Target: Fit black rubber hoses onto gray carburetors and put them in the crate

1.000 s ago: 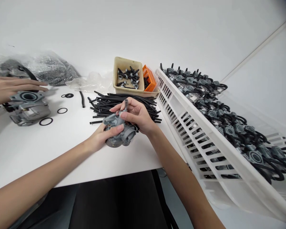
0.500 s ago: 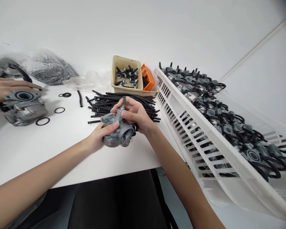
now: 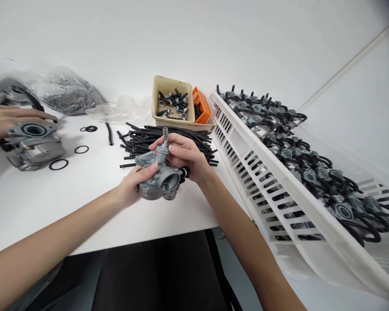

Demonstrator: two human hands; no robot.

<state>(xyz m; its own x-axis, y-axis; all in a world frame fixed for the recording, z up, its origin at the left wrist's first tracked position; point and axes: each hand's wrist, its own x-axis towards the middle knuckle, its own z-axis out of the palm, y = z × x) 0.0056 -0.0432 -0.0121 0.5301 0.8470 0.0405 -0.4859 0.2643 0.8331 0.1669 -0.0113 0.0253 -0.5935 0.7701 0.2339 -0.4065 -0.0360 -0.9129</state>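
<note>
My left hand [image 3: 132, 185] is closed around a grey metal carburetor [image 3: 152, 192], its thumb pressed on the near side. The round intake opening faces me and to the right. On top of the carburetor sits a ribbed grey cap [image 3: 162, 149] with a bent tube pointing up. Thumb and fingers of my right hand [image 3: 190, 159] grip this cap from the right; some fingertips are hidden behind it. A black fitting [image 3: 184, 172] sticks out on the right side below that hand. Behind the carburetor lies a pile of black rubber hoses [image 3: 139, 140].
At left, another person's hand [image 3: 16, 119] rests on a second carburetor [image 3: 39, 151]. Black O-rings [image 3: 58, 164] lie nearby. A beige bin [image 3: 173, 81] of capped parts and an orange basket [image 3: 206, 103] stand behind. A white crate [image 3: 262, 181] full of carburetors is at right.
The carburetor has tilted slightly, its top tube shifting left and up. My right hand has shifted its fingers on the cap, and the black fitting shows more.
</note>
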